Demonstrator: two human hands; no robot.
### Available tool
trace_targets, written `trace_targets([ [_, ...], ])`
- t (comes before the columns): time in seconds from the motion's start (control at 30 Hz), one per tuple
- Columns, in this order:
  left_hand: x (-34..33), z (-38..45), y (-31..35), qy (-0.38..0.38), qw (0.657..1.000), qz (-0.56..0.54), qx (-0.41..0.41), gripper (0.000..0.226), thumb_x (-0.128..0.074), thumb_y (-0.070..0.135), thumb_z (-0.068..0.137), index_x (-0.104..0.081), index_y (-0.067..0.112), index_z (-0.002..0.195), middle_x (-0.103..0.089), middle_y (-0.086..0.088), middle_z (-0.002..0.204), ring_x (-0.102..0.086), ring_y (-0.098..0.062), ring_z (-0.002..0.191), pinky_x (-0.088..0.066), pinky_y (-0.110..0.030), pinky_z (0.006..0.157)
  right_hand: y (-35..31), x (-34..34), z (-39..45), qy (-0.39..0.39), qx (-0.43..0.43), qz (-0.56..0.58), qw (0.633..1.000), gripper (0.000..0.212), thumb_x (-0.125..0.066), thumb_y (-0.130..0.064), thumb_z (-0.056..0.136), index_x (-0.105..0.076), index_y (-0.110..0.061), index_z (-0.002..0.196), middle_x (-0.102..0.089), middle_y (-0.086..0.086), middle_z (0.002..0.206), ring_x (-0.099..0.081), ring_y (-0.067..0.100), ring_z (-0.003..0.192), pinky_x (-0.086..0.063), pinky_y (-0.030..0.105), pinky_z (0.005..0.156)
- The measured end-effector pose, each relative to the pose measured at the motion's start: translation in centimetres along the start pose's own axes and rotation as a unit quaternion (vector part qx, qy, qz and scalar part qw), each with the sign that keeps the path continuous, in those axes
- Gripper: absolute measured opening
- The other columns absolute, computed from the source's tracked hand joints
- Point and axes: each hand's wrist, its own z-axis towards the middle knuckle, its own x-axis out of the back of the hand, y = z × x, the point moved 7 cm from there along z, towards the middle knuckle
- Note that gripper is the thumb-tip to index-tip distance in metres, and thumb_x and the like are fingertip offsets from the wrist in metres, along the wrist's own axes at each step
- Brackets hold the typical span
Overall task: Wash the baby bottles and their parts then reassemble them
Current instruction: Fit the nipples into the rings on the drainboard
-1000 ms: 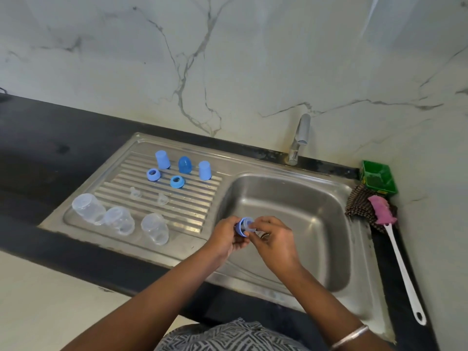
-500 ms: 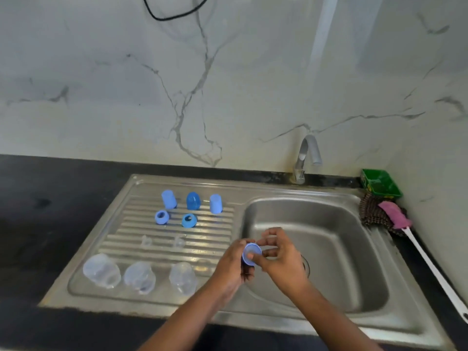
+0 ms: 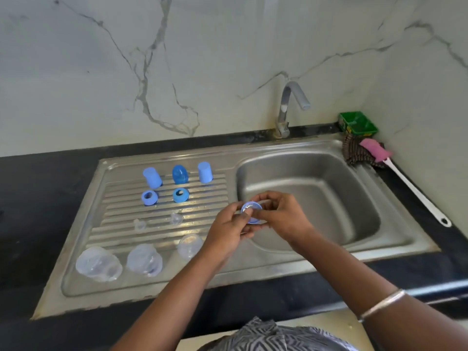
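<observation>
Both hands meet over the left edge of the sink basin (image 3: 316, 188). My left hand (image 3: 229, 229) and my right hand (image 3: 281, 216) together pinch a blue bottle ring (image 3: 251, 211) with a clear teat seated in it. On the ribbed drainboard (image 3: 121, 224) stand three blue caps (image 3: 152, 177), two blue rings (image 3: 149, 197) and two clear teats (image 3: 176, 219). Three clear bottles (image 3: 144, 259) lie along its front edge, the rightmost partly hidden by my left wrist.
A tap (image 3: 286, 107) rises behind the basin. At the back right stand a green tub (image 3: 358, 122), a dark scrubber (image 3: 352, 152) and a pink bottle brush (image 3: 374, 150) whose white handle runs along the right rim. Black counter surrounds the sink.
The camera tilted, then lowered again, shifting the scene in view. Both hands stayed together on the blue ring, turning it so its open face points up toward me.
</observation>
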Motion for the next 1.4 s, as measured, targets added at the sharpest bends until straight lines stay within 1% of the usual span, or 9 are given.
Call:
trace_targets([
  [0.13,1.4,0.0,-0.2,0.014,0.998,0.051,-0.036,0.02,-0.057,0.022,0.1,-0.072,0.016,0.112,-0.076,-0.008,0.1,-0.074,-0.017,0.093,-0.058,-0.027,0.076,0.2,-0.1,-0.9,0.018,-0.01,-0.037,0.999,0.015,-0.083,-0.016,0.079,-0.075,-0.014,0.092,-0.075,0.013,0.084,-0.067,0.013,0.07,-0.051,0.025,0.057],
  [0.27,2.2,0.3,-0.6,0.046,0.994,0.082,-0.047,0.021,-0.057,0.021,0.101,-0.073,0.012,0.11,-0.076,-0.006,0.098,-0.074,-0.018,0.093,-0.059,-0.026,0.074,0.1,-0.7,-1.5,0.003,-0.025,0.022,0.999,0.012,-0.069,-0.004,0.088,-0.076,-0.007,0.097,-0.075,0.011,0.082,-0.07,0.013,0.072,-0.056,0.025,0.066],
  [0.43,2.8,0.1,-0.3,0.065,0.992,0.091,-0.05,0.019,-0.062,0.025,0.097,-0.075,0.016,0.109,-0.075,-0.001,0.095,-0.073,-0.013,0.091,-0.063,-0.036,0.072,-0.3,-0.6,-1.4,0.077,0.007,-0.069,0.995,0.004,-0.074,-0.015,0.086,-0.078,-0.015,0.087,-0.07,0.005,0.078,-0.069,0.016,0.07,-0.063,0.041,0.075],
  [0.67,3.3,0.1,0.8,0.1,0.983,0.126,-0.084,0.015,-0.066,0.018,0.093,-0.078,0.015,0.102,-0.076,-0.003,0.083,-0.074,-0.016,0.077,-0.063,-0.037,0.067,-1.0,-1.4,-1.4,0.119,0.051,-0.168,0.977,0.007,-0.072,-0.023,0.089,-0.072,-0.018,0.084,-0.07,-0.005,0.073,-0.072,0.014,0.062,-0.061,0.046,0.071],
  [0.83,3.8,0.4,0.9,0.108,0.983,0.128,-0.079,0.015,-0.069,0.019,0.092,-0.078,0.014,0.103,-0.075,-0.001,0.084,-0.073,-0.014,0.077,-0.063,-0.034,0.066,-0.6,-1.6,-1.3,0.124,0.047,-0.162,0.978,0.006,-0.072,-0.027,0.089,-0.073,-0.029,0.083,-0.07,-0.015,0.077,-0.072,0.017,0.071,-0.06,0.048,0.077],
  [0.9,3.8,0.4,0.9,0.104,0.983,0.132,-0.077,0.017,-0.067,0.02,0.094,-0.077,0.013,0.105,-0.075,-0.002,0.087,-0.073,-0.014,0.08,-0.063,-0.035,0.067,-0.3,-1.7,-1.4,0.108,0.036,-0.132,0.985,0.001,-0.075,-0.029,0.087,-0.075,-0.028,0.088,-0.072,-0.012,0.081,-0.073,0.017,0.073,-0.06,0.049,0.08],
  [1.07,3.5,0.6,1.3,0.113,0.978,0.155,-0.084,0.016,-0.066,0.02,0.094,-0.077,0.016,0.105,-0.075,0.001,0.088,-0.072,-0.013,0.081,-0.063,-0.037,0.07,-0.8,-1.1,-1.7,0.072,0.027,-0.128,0.989,0.019,-0.085,-0.027,0.074,-0.077,-0.028,0.091,-0.073,-0.007,0.087,-0.073,0.02,0.078,-0.059,0.048,0.084],
  [1.23,2.6,0.8,1.8,0.086,0.968,0.217,-0.096,0.017,-0.065,0.019,0.094,-0.078,0.018,0.105,-0.076,0.003,0.086,-0.072,-0.011,0.079,-0.062,-0.038,0.076,-0.6,-0.4,-1.3,0.079,0.014,-0.133,0.988,0.023,-0.088,-0.015,0.067,-0.078,-0.027,0.085,-0.073,-0.006,0.083,-0.072,0.018,0.078,-0.061,0.045,0.077],
  [1.4,2.7,1.0,1.8,0.086,0.958,0.257,-0.094,0.014,-0.067,0.019,0.09,-0.079,0.019,0.098,-0.075,0.007,0.082,-0.07,-0.008,0.077,-0.06,-0.035,0.077,-0.4,-0.3,-0.7,0.05,0.005,-0.123,0.991,0.026,-0.086,-0.003,0.068,-0.078,-0.02,0.086,-0.072,0.004,0.089,-0.073,0.028,0.078,-0.063,0.043,0.072],
])
